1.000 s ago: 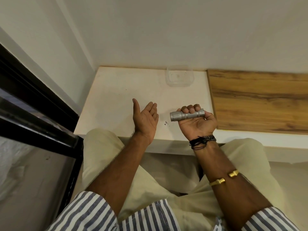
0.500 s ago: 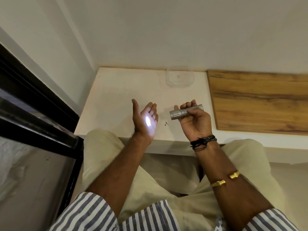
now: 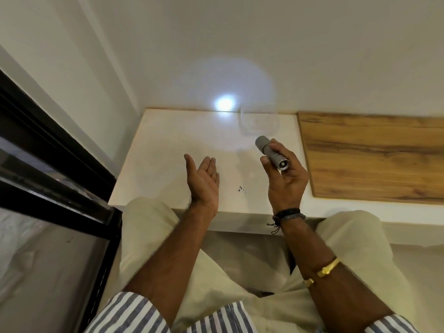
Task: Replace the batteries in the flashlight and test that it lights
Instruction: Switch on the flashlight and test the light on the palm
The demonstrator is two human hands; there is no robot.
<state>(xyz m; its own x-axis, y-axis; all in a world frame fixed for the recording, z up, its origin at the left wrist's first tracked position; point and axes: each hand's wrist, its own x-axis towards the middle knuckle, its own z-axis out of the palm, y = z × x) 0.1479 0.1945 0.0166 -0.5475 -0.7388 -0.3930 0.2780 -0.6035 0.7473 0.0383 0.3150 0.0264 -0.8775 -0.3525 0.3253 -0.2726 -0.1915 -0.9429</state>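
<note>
My right hand grips a small silver flashlight above the white tabletop, its head aimed away from me at the wall and its tail cap toward the camera. The flashlight is lit: a bright white spot with a pale round halo falls on the wall just above the table's back edge. My left hand hovers over the table to the left of the flashlight, palm turned up and to the right, fingers straight, holding nothing.
A clear plastic container stands at the back of the table near the wall. A wooden panel covers the surface to the right. A black window frame runs along the left. Small dark marks dot the tabletop.
The flashlight came on and first lit my left palm. My right hand then swung its head away from the palm toward the wall, where the light spot now falls.
</note>
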